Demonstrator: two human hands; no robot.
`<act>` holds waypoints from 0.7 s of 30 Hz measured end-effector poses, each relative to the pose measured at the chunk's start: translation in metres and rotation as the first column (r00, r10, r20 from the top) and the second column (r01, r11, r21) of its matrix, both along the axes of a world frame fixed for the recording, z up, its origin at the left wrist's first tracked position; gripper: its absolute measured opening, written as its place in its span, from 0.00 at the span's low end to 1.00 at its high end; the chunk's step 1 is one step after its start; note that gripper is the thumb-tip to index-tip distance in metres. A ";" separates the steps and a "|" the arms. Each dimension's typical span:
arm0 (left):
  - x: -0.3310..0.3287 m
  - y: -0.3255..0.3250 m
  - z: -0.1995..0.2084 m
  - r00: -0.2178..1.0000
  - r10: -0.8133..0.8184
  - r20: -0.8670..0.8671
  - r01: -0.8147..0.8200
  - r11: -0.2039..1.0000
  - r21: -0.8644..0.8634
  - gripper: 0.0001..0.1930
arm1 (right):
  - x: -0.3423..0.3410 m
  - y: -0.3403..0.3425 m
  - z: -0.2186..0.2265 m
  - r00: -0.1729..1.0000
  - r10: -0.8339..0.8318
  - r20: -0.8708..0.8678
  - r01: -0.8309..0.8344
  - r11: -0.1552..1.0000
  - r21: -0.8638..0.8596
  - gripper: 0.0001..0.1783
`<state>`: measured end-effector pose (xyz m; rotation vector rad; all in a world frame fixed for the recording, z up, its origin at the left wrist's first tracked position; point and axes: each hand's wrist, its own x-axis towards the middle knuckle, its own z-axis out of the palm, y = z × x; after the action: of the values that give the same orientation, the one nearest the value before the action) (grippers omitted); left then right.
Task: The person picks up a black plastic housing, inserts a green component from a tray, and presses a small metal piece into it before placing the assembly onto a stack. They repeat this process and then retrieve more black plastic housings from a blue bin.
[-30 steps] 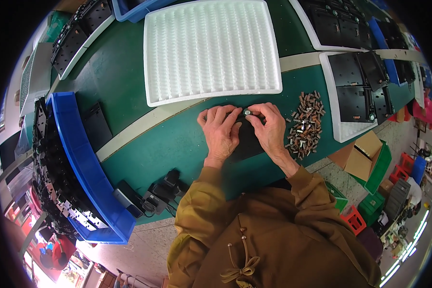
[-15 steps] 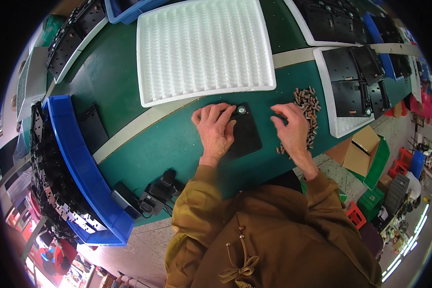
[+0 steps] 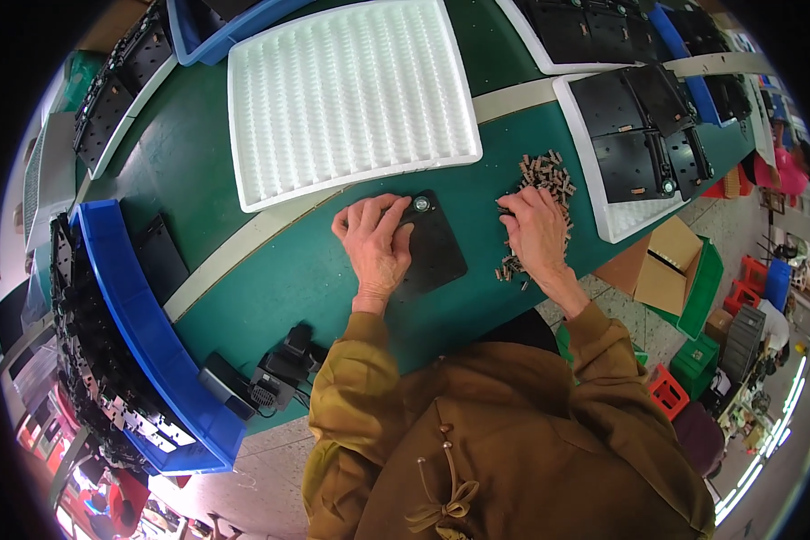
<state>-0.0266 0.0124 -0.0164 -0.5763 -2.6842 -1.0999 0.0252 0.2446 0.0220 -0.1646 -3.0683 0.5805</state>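
Note:
A flat black plate (image 3: 438, 250) with rounded corners lies on the green tabletop, a round silver part (image 3: 421, 204) set near its far edge. Over the plate's left side is my left hand (image 3: 375, 247), its fingers bent and its thumb against the plate, gripping it. My right hand (image 3: 537, 232) is at the left side of a pile of small brownish metal cylinders (image 3: 549, 169). Its thumb and fingertips are pinched together on what looks like one small cylinder, mostly covered by the fingers. The hand hides part of the pile.
A white ribbed foam tray (image 3: 355, 108) lies beyond my hands. On the right, another white tray (image 3: 614, 223) carries black plates. A long blue bin (image 3: 130, 279) of black parts stands left, near a black power adapter (image 3: 274, 378). An open cardboard box (image 3: 666, 270) sits lower right.
My right hand has gone from open beside the pile to pinching at its left side. My left hand stays on the black plate. The whole view has shifted slightly.

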 end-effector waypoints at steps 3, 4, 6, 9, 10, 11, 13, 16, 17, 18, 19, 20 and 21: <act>0.000 0.001 0.000 1.000 0.005 0.000 -0.005 1.000 0.008 0.19 | -0.001 -0.003 -0.002 0.999 0.026 -0.034 -0.025 1.000 0.015 0.10; 0.000 0.001 0.000 1.000 0.004 -0.001 -0.004 1.000 0.014 0.19 | -0.003 -0.005 0.000 0.997 0.038 -0.065 -0.038 0.999 0.006 0.08; 0.000 -0.001 0.000 1.000 0.005 0.000 -0.005 1.000 0.018 0.19 | -0.004 -0.010 0.002 0.998 0.052 -0.034 -0.054 0.997 -0.049 0.08; 0.000 -0.001 0.000 1.000 0.002 0.023 -0.002 1.000 -0.003 0.19 | -0.005 -0.027 0.005 0.999 0.009 0.038 0.002 0.957 -0.291 0.07; 0.000 0.000 -0.001 1.000 0.004 0.015 -0.004 1.000 0.005 0.19 | -0.007 -0.036 0.006 0.995 -0.037 0.089 0.074 0.881 -0.468 0.07; 0.000 0.000 -0.001 1.000 0.006 0.008 -0.006 1.000 0.013 0.20 | -0.010 -0.044 0.008 0.994 -0.065 0.093 0.105 0.837 -0.537 0.08; 0.000 0.000 -0.001 1.000 0.008 0.004 -0.008 1.000 0.013 0.20 | -0.016 -0.052 0.007 0.999 -0.027 0.045 0.046 0.865 -0.499 0.09; 0.000 0.000 -0.002 1.000 0.008 0.000 -0.008 1.000 0.019 0.20 | -0.020 -0.062 0.004 1.000 0.023 -0.001 -0.021 0.899 -0.438 0.12; 0.000 0.000 -0.002 1.000 0.008 0.000 -0.008 1.000 0.022 0.20 | -0.020 -0.066 0.003 1.000 0.021 0.003 -0.018 0.902 -0.431 0.12; 0.000 0.000 -0.002 1.000 0.009 0.001 -0.009 1.000 0.021 0.20 | -0.019 -0.068 0.002 1.000 0.021 0.007 -0.016 0.905 -0.424 0.12; 0.000 0.000 -0.002 1.000 0.008 0.003 -0.008 1.000 0.020 0.20 | -0.018 -0.071 0.002 1.000 0.021 0.008 -0.016 0.905 -0.424 0.12; -0.001 0.001 -0.002 1.000 0.007 0.005 -0.007 1.000 0.019 0.20 | -0.017 -0.073 0.002 1.000 0.008 0.020 0.002 0.905 -0.426 0.12; 0.000 0.000 -0.002 1.000 0.008 0.006 -0.008 1.000 0.017 0.20 | -0.016 -0.074 0.002 0.999 -0.004 0.033 0.018 0.903 -0.430 0.12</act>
<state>-0.0270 0.0124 -0.0185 -0.5592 -2.6775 -1.1231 0.0095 0.1702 0.0239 -0.1951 -2.9121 1.2604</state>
